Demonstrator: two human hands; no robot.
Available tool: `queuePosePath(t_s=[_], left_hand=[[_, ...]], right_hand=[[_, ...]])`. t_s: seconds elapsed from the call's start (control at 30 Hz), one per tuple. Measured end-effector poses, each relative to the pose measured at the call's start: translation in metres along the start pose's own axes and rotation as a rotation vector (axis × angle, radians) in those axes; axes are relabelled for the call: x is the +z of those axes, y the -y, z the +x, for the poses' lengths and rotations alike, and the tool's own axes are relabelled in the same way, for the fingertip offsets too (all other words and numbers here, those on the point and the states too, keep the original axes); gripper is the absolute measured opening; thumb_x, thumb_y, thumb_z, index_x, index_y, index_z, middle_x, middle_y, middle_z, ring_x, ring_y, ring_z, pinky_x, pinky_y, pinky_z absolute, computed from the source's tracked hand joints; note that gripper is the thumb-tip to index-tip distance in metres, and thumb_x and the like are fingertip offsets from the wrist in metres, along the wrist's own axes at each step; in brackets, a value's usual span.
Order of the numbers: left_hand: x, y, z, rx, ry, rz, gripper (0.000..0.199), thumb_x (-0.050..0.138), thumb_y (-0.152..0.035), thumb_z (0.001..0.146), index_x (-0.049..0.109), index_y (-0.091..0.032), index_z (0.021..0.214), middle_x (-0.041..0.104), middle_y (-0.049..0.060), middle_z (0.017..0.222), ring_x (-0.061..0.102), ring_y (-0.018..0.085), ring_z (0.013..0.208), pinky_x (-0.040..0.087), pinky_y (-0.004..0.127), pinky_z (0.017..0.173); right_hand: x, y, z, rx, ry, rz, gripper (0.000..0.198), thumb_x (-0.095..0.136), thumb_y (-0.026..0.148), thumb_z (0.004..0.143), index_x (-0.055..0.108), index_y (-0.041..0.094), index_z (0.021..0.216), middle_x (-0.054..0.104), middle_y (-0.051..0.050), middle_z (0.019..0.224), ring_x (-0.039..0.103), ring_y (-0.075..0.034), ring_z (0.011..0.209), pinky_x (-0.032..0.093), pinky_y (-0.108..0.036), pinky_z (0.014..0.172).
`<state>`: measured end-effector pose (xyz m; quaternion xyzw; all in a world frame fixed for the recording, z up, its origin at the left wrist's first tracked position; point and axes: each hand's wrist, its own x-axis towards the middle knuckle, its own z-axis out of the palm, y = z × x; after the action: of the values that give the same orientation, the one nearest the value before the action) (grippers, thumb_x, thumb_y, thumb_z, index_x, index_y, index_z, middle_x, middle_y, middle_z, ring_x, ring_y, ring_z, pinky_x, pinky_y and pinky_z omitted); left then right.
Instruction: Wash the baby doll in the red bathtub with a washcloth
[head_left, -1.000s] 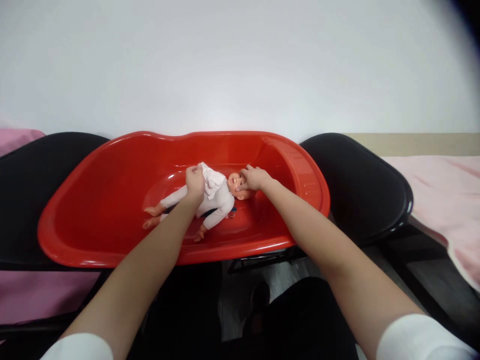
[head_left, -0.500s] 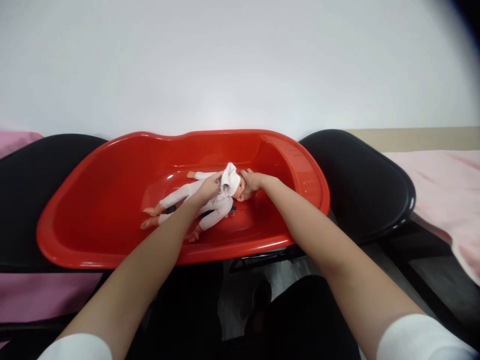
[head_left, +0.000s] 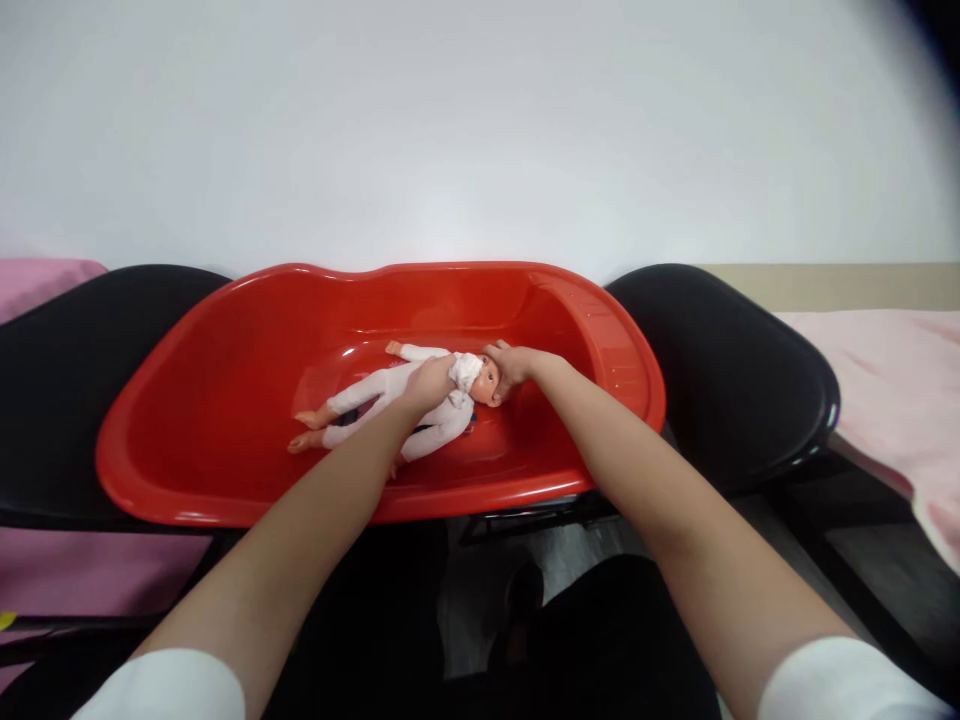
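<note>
Cloth (head_left: 466, 371) has sunk, left fingers (head_left: 447, 368) gripping it, right (head_left: 504, 352) cupping doll (head_left: 401, 380), tub (head_left: 210, 420) beside wall (head_left: 480, 130).

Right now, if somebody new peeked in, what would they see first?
Probably the big, shiny red tub, stretched across the middle between two black surfaces. Next would come the doll in white clothes, lying inside with its feet toward the left. At its head, the left hand holds a bunched white cloth against the face while the right hand holds the head.
</note>
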<state>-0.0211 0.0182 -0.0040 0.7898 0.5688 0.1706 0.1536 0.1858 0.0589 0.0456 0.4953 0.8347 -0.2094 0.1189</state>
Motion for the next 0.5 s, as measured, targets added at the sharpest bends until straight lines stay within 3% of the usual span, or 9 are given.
queuePosePath(t_s=[0.1,0.17,0.27,0.33,0.4,0.5], left_hand=[[-0.001,0.005,0.004,-0.026,0.031,0.069,0.019,0.050,-0.024,0.090,0.066,-0.017,0.095,0.068,0.009,0.101,0.057,0.027,0.101,0.044,0.036,0.086],[-0.001,0.005,0.006,0.013,0.063,0.037,0.025,0.056,-0.030,0.088,0.066,-0.017,0.107,0.067,0.009,0.110,0.056,0.027,0.106,0.044,0.035,0.090],[0.002,0.000,0.005,0.102,0.086,-0.020,0.071,0.071,-0.037,0.078,0.047,-0.018,0.141,0.055,0.011,0.138,0.051,0.029,0.120,0.041,0.036,0.101],[0.004,-0.003,0.002,0.123,0.099,-0.011,0.092,0.074,-0.039,0.073,0.032,-0.019,0.152,0.048,0.011,0.146,0.048,0.032,0.125,0.039,0.040,0.104],[0.004,-0.005,-0.002,0.116,0.098,0.033,0.087,0.072,-0.036,0.075,0.034,-0.019,0.152,0.052,0.011,0.142,0.050,0.033,0.122,0.040,0.041,0.102],[0.000,-0.005,-0.005,0.061,0.066,0.076,0.049,0.060,-0.026,0.084,0.057,-0.019,0.133,0.064,0.009,0.126,0.055,0.029,0.113,0.043,0.037,0.094]], right_hand=[[-0.001,-0.003,-0.002,0.012,0.009,0.041,0.108,0.091,0.042,0.046,0.039,0.025,0.140,0.042,-0.012,0.139,0.057,-0.033,0.118,0.050,-0.041,0.097],[-0.002,-0.003,-0.003,0.017,0.008,0.066,0.107,0.091,0.042,0.047,0.039,0.025,0.140,0.041,-0.012,0.139,0.056,-0.033,0.119,0.050,-0.041,0.097],[-0.002,-0.001,-0.004,0.004,0.008,0.084,0.114,0.092,0.043,0.044,0.038,0.028,0.142,0.039,-0.012,0.141,0.055,-0.035,0.119,0.051,-0.043,0.094],[-0.002,0.001,-0.003,-0.014,0.016,0.068,0.119,0.093,0.044,0.041,0.037,0.029,0.144,0.039,-0.012,0.142,0.056,-0.035,0.118,0.051,-0.045,0.094],[-0.001,0.001,-0.001,-0.027,0.017,0.043,0.120,0.093,0.044,0.040,0.036,0.030,0.144,0.039,-0.011,0.142,0.057,-0.035,0.117,0.050,-0.046,0.096],[0.000,-0.003,0.001,-0.025,0.017,0.033,0.116,0.093,0.043,0.042,0.038,0.026,0.142,0.041,-0.012,0.139,0.058,-0.033,0.116,0.050,-0.044,0.097]])
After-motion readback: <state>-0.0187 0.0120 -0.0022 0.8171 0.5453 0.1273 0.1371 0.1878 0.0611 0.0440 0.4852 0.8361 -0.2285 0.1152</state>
